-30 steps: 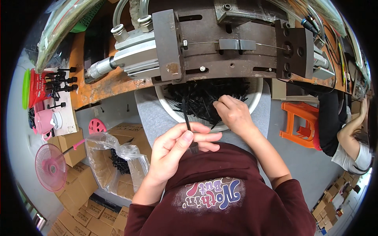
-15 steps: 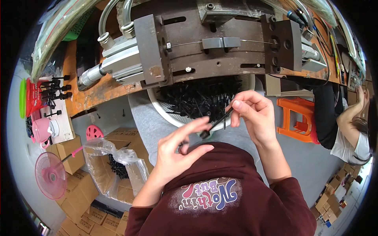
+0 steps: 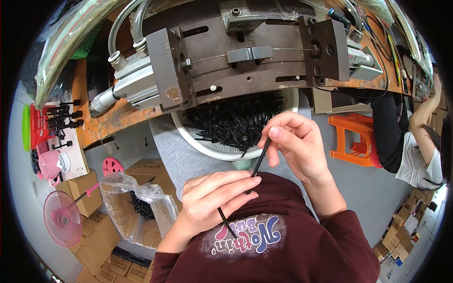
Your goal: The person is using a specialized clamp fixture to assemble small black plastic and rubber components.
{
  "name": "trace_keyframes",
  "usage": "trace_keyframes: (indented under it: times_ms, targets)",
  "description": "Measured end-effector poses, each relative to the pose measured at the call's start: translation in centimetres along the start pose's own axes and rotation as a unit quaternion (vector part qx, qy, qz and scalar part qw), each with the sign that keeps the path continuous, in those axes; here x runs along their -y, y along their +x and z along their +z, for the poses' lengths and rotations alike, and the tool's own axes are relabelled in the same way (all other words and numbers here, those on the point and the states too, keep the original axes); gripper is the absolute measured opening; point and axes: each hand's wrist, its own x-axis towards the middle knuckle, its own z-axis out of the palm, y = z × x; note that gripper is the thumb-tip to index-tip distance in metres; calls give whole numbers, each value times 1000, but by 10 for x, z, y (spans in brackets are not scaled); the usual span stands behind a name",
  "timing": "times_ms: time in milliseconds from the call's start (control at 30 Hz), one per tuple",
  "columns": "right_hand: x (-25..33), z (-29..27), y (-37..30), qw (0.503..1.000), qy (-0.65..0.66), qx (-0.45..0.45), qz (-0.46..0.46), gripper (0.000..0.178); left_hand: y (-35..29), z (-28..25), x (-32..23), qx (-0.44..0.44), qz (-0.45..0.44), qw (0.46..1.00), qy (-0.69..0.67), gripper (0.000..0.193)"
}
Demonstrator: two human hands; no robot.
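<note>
A thin black rod (image 3: 258, 165) runs slantwise between my hands in front of my dark red top. My right hand (image 3: 299, 148) pinches its upper end between thumb and fingertips. Around its lower end the fingers of my left hand (image 3: 212, 195) are closed, hiding that end. A second thin black piece (image 3: 227, 222) sticks out below the left hand; where it is held is hidden. Just beyond my hands, a white round basket (image 3: 191, 140) sits over my lap, heaped with black rod-like parts (image 3: 226, 120).
A dark metal fixture (image 3: 207, 70) with cylinders at both sides stands on the wooden bench (image 3: 111, 118) ahead. On the left are a plastic-lined carton (image 3: 113, 207), a pink fan (image 3: 62, 218) and a pink jug (image 3: 48, 162). An orange stool (image 3: 351, 141) and another person (image 3: 420, 155) are at right.
My left hand, apart and open-fingered before, has closed on the rod's lower end. A second black piece now shows below it. The whole view has shifted slightly.
</note>
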Motion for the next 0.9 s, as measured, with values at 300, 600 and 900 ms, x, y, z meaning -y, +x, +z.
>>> trace_keyframes:
  times_ms: [300,600,900]
  targets:
    - [3,7,-4,998,-50,-23,-40,12,1,-2,2,14,30,999,25,30]
    - [7,11,-4,1000,-14,22,5,16,-2,-12,0,41,-131,977,-162,26]
    - [8,20,-4,998,-53,18,-11,19,-2,-4,1,17,-76,986,-146,28]
